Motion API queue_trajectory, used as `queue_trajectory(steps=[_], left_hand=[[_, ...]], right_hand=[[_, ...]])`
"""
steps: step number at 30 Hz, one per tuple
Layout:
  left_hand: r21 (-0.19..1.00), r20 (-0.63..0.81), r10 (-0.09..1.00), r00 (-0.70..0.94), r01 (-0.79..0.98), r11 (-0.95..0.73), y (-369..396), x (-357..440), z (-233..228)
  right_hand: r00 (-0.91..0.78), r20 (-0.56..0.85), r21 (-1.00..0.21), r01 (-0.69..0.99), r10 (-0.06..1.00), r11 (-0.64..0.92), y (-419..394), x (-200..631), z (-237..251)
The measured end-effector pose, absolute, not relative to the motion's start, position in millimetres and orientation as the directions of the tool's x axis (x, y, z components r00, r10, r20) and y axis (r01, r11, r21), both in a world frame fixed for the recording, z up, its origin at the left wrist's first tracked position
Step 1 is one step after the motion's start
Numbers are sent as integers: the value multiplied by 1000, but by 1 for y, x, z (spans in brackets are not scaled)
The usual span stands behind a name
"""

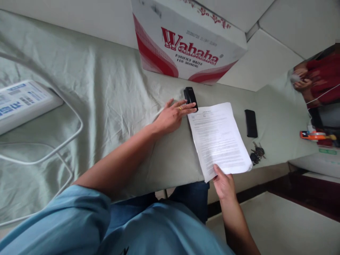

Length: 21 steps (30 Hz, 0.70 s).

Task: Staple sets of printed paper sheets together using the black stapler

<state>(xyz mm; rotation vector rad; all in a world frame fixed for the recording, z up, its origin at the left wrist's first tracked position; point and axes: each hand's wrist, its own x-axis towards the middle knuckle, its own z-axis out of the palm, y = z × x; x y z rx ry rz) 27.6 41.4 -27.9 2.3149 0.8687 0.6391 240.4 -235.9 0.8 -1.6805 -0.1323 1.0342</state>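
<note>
A black stapler (190,94) lies on the cloth-covered table, its near end at the upper left corner of a few printed sheets of paper (217,138). My left hand (171,116) reaches across with fingers stretched out, and the fingertips rest on the stapler's near end beside that corner. A gold-coloured ring is on one finger. At the sheets' lower edge, my right hand (224,183) pinches the paper, thumb on top and the other fingers hidden underneath. The sheets lie partly over the table's front edge, with the lower right corner slightly curled.
Behind the stapler stands a Wahaha water carton (191,46). Right of the paper lie a black phone (251,123) and a bunch of keys (257,153). A white device (26,101) and a white cable (77,132) occupy the left. Another person's hands (302,79) show at far right, near an orange object (313,135).
</note>
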Motion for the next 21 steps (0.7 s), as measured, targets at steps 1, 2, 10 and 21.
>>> queue_trajectory(steps=[1,2,10,21], left_hand=[[672,255,686,682,385,-632,43,27,-29],[689,286,675,680,343,-638,44,26,-30],[975,203,840,503,-23,-222,34,25,-15],[734,-192,805,561,-463,498,24,41,-24]], right_hand=[[633,-550,-835,-408,545,-369,-241,240,1],[661,-534,-845,-409,527,-344,-246,240,1],[759,-379,-924,-343,530,-170,-242,219,2],[647,-338,-940,-261,684,-218,-225,221,-9]])
